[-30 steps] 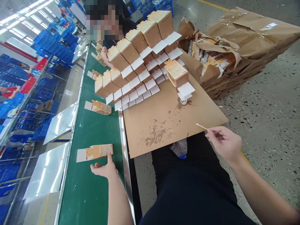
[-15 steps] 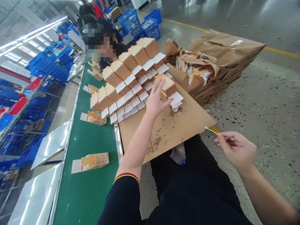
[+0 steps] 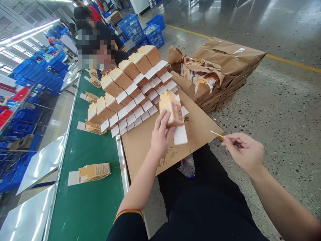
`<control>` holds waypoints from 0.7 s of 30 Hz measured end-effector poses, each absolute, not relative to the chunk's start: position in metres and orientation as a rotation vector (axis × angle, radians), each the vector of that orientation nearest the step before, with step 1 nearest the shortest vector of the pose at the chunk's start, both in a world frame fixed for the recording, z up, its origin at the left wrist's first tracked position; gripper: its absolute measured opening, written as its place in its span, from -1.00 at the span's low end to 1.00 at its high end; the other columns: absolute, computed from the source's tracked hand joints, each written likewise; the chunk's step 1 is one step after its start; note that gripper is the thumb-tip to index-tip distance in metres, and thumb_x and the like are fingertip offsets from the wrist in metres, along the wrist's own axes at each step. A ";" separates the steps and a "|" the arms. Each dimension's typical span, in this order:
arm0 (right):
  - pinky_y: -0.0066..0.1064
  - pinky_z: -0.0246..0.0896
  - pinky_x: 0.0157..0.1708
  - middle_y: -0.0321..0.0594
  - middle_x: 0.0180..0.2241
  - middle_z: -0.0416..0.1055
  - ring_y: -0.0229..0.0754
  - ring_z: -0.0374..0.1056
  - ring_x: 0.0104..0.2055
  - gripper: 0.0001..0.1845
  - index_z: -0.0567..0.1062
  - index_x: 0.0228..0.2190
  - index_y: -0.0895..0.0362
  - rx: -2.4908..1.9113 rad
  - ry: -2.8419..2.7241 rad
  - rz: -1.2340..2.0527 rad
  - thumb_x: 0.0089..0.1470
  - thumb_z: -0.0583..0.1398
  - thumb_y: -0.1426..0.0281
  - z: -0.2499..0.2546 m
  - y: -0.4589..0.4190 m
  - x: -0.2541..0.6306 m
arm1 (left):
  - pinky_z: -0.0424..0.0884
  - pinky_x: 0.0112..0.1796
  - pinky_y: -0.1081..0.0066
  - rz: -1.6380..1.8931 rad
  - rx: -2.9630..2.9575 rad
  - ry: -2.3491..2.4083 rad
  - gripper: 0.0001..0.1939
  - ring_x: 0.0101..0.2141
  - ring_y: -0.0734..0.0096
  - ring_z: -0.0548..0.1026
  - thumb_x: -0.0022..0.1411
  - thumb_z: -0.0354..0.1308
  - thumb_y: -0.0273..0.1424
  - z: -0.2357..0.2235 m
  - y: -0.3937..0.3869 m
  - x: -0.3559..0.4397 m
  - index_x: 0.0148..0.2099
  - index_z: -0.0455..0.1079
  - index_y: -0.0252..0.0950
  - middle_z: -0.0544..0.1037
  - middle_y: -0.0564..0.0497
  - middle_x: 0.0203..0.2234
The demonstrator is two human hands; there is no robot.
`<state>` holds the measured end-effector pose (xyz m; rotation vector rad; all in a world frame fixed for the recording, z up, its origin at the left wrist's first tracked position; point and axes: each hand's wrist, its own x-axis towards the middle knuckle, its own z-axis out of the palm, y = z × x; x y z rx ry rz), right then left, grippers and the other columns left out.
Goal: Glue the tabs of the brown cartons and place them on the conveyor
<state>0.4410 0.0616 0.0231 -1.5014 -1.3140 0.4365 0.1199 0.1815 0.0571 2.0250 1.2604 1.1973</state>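
My left hand is closed around a small orange-brown carton, raised above the brown board and tilted, its white end flap hanging open toward me. Between thumb and fingers my right hand pinches a cotton swab, its white tip pointing left over the board's right corner. Stacked rows of similar cartons, white flaps facing me, fill the far left part of the brown board. Dark wet-looking spots mark the board below the raised carton.
Along the left runs a green conveyor belt carrying several spaced cartons, one of them a nearby carton. Behind the board stands a large torn brown-paper bundle of flat cartons. A co-worker sits beyond the stack, near blue crates.
My left hand has taken hold of the carton at the right end of the stack and brought it up toward me. The swab stays in my right hand. The view has shifted slightly.
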 end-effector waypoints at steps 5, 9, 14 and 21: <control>-0.32 0.46 -0.27 -0.24 -0.44 0.63 -0.15 0.53 -0.43 -0.80 0.64 -0.30 0.02 -1.481 -1.611 0.474 0.38 0.31 0.24 0.030 0.147 0.415 | 0.41 0.50 -0.03 1.188 2.001 1.579 -0.47 0.56 -0.11 0.39 0.63 0.25 -0.21 0.027 0.065 0.063 0.54 0.51 0.01 0.50 -0.18 0.52; -0.26 0.43 -0.19 -0.17 -0.39 0.64 -0.03 0.58 -0.32 -0.87 0.56 -0.34 0.03 -1.547 -1.917 0.522 0.30 0.28 0.44 0.035 0.211 0.389 | 0.58 0.29 -0.07 0.880 2.073 1.858 -0.47 0.48 -0.15 0.51 0.65 0.19 -0.28 -0.001 0.034 0.035 0.56 0.49 0.08 0.51 -0.20 0.53; -0.20 0.34 -0.20 -0.04 -0.40 0.62 0.11 0.58 -0.25 -0.83 0.58 -0.29 0.08 -1.680 -2.191 0.565 0.38 0.24 0.47 0.036 0.246 0.370 | 0.58 0.17 -0.04 0.848 2.085 1.902 -0.39 0.35 -0.16 0.60 0.64 0.21 -0.18 -0.018 0.024 0.026 0.63 0.36 0.01 0.40 -0.30 0.59; -0.15 0.39 -0.16 -0.05 -0.40 0.62 0.17 0.60 -0.24 -0.80 0.55 -0.37 0.03 -1.678 -2.125 0.583 0.33 0.28 0.47 0.032 0.248 0.370 | 0.51 0.31 -0.09 1.080 1.118 1.906 -0.34 0.26 -0.14 0.57 0.53 0.29 0.04 -0.018 0.069 0.023 0.51 0.46 -0.11 0.58 -0.26 0.35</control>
